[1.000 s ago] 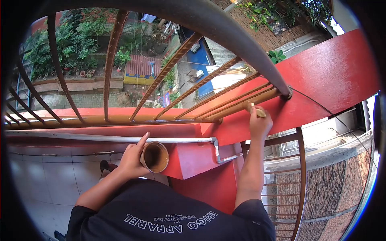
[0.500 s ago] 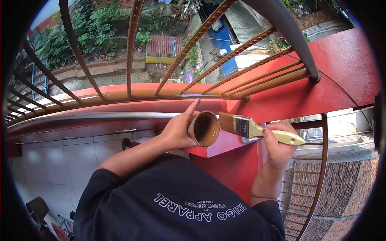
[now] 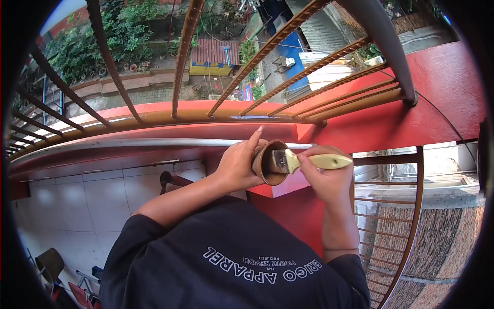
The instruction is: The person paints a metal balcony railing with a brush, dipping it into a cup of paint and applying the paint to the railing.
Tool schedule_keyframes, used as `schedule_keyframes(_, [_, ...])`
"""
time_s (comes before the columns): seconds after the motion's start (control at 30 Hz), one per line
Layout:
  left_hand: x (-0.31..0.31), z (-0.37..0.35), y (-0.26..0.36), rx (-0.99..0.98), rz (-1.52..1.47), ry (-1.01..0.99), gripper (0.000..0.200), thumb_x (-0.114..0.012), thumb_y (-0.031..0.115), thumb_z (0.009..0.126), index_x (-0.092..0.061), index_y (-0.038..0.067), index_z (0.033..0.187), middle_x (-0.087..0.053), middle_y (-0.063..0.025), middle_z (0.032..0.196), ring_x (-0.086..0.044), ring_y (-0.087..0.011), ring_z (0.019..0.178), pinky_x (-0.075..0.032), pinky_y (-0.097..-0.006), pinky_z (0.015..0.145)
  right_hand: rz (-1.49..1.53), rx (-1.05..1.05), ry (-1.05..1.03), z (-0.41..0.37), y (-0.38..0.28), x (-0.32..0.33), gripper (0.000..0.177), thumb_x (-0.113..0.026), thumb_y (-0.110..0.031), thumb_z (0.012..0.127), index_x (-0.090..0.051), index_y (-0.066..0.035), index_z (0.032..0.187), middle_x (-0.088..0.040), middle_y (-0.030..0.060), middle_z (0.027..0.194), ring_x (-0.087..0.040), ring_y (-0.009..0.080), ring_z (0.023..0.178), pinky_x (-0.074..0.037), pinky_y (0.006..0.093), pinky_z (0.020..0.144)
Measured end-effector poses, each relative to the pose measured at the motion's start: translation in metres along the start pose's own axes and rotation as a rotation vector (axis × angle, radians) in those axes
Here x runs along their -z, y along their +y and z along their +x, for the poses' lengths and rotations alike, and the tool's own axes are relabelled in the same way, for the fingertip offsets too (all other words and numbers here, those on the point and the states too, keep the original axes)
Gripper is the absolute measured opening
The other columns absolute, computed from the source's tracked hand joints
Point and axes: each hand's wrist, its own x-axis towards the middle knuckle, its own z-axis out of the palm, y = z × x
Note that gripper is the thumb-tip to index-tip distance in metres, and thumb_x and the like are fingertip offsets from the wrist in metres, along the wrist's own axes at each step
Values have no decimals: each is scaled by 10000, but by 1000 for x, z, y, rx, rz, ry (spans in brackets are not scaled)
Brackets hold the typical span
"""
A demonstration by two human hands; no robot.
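My left hand (image 3: 241, 164) is wrapped round a cup (image 3: 275, 177) with brown paint inside, its mouth tilted toward the right. My right hand (image 3: 325, 177) grips the pale yellow handle of a paintbrush (image 3: 331, 161). The brush's bristles are inside the cup and mostly hidden by its rim. Just beyond the cup runs the brown lower rail (image 3: 195, 119) of a curved metal railing, with a wet-looking shine on parts of it.
Ribbed upright bars (image 3: 184, 56) rise from the rail. A red ledge (image 3: 442, 98) extends to the right, with a thin cable across it. A white pipe (image 3: 128, 142) runs below the rail. Tiled floor (image 3: 103, 206) lies at the lower left; a garden shows far below.
My right hand has moved left, and the brush's bristles have gone from beside the cup's mouth to inside it. The cup has shifted slightly to the right in the view.
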Motion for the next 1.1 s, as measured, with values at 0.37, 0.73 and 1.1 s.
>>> schedule_keyframes(0.37, [8, -1, 5, 152, 12, -1, 1241, -909, 246, 628, -122, 54, 1569, -648, -105, 1241, -640, -334, 1073, -517, -456, 907, 103, -121, 104, -2, 6, 31, 74, -748, 6, 845, -689, 39, 875, -672, 57, 712, -627, 91, 623, -467, 221, 555])
schedule_keyframes(0.73, [8, 8, 9, 167, -30, 46, 1356, -946, 300, 618, -16, 104, 1585, -653, -129, 1234, -658, -347, 1080, -540, -447, 881, 304, -169, 441, -14, 30, 56, 86, -716, 5, 876, -650, 56, 895, -661, 100, 719, -630, 162, 558, -515, 264, 520])
schedule_keyframes(1.1, [9, -20, -1, 296, 17, 13, 1438, -985, 263, 586, 40, 52, 1574, -643, -112, 1215, -649, -265, 1135, -473, -393, 1043, 190, -33, 823, 25, 186, 105, 142, -726, -78, 906, -675, 51, 930, -690, 107, 829, -674, 132, 718, -565, 269, 659])
